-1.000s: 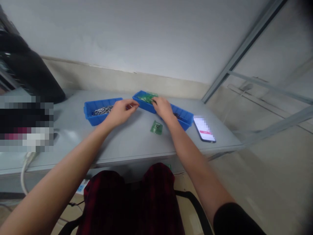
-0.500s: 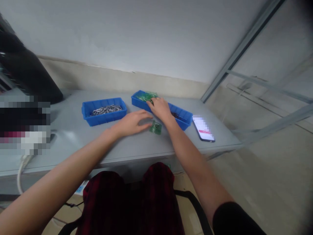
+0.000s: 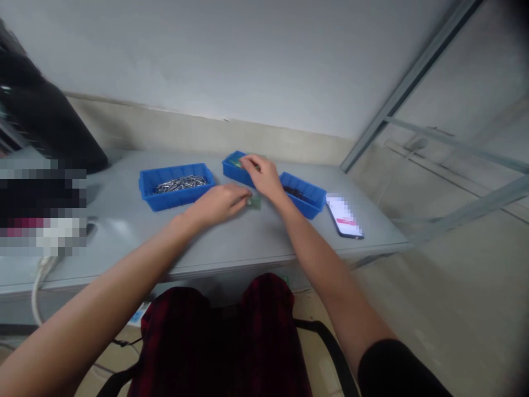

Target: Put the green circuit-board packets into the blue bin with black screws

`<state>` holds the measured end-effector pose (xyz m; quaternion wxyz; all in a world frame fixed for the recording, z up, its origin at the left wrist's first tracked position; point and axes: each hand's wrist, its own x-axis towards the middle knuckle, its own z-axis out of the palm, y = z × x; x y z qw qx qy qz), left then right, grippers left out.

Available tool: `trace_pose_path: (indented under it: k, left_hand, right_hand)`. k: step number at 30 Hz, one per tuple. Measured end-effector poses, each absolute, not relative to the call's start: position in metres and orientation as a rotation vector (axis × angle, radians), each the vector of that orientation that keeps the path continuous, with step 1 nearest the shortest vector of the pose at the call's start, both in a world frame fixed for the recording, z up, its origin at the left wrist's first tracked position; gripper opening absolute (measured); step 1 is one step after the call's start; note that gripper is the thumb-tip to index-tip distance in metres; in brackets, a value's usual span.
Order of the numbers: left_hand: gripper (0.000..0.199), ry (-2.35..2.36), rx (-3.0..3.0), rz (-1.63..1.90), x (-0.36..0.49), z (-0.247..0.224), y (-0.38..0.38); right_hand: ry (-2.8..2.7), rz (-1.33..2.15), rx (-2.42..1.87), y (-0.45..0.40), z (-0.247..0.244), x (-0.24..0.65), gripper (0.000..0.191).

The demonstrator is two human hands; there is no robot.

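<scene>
My left hand (image 3: pixel 223 204) is closed, its thumb and fingertips pinching the edge of a small green packet (image 3: pixel 254 202) just above the desk. My right hand (image 3: pixel 265 175) is over the right end of a blue bin (image 3: pixel 237 173) with green packets (image 3: pixel 236 161) in it. The right fingers are bent and drawn together; whatever they hold is hidden. To the left of my hands, a second blue bin (image 3: pixel 177 199) contains many thin silver metal pieces (image 3: pixel 182 184). Beside my right wrist, a third blue bin (image 3: pixel 313 205) has small dark pieces (image 3: pixel 294 192) in it.
A phone (image 3: pixel 344 216) with a lit screen lies to the right of the bins on the grey desk (image 3: pixel 231 251). At the far left stand a black bottle (image 3: pixel 61 124) and a white cable (image 3: pixel 38 286). A metal frame (image 3: pixel 374 135) rises at the right end.
My left fingers have closed on the green packet, which lay flat on the desk, and shifted it slightly left and up. My right hand has moved slightly left and up over the bin.
</scene>
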<state>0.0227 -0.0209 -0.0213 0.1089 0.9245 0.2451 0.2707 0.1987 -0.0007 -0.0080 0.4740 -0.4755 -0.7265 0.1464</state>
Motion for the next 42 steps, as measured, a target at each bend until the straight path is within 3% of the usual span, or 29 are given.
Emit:
trace_pose_path:
  k: [4,7,11,15,19,28,35,42]
  left_hand:
    - [0.026,1.036,2.412,1.280,0.010,-0.006,-0.013]
    - [0.025,1.131,2.170,1.461,0.005,-0.003,-0.009]
    - [0.025,1.122,2.042,1.446,0.004,-0.006,-0.003]
    - [0.028,1.062,1.933,1.405,0.005,-0.010,0.005]
    - [0.033,1.014,1.844,1.372,0.005,-0.011,0.011]
    - [0.021,0.912,1.706,1.575,0.006,-0.012,0.013]
    - [0.020,0.903,1.829,1.502,0.005,-0.013,0.011]
    - [0.030,0.751,1.794,1.388,0.003,-0.010,0.011]
  right_hand:
    - [-1.666,0.694,-1.112,-0.002,-0.005,0.198,0.062]
    - [-1.681,0.783,-1.044,-0.005,-0.003,0.195,0.050]
    - [-1.747,0.757,-1.006,-0.008,-0.005,0.189,0.031]
    - [-1.716,0.694,-1.011,-0.005,-0.009,0.189,0.024]
    - [-1.678,0.665,-0.998,-0.002,-0.011,0.190,0.025]
    - [-1.783,0.877,-0.952,0.000,-0.015,0.189,0.025]
    - [-1.878,0.648,-0.945,-0.001,-0.015,0.191,0.022]
    - [-1.778,0.624,-0.980,0.000,-0.013,0.193,0.024]
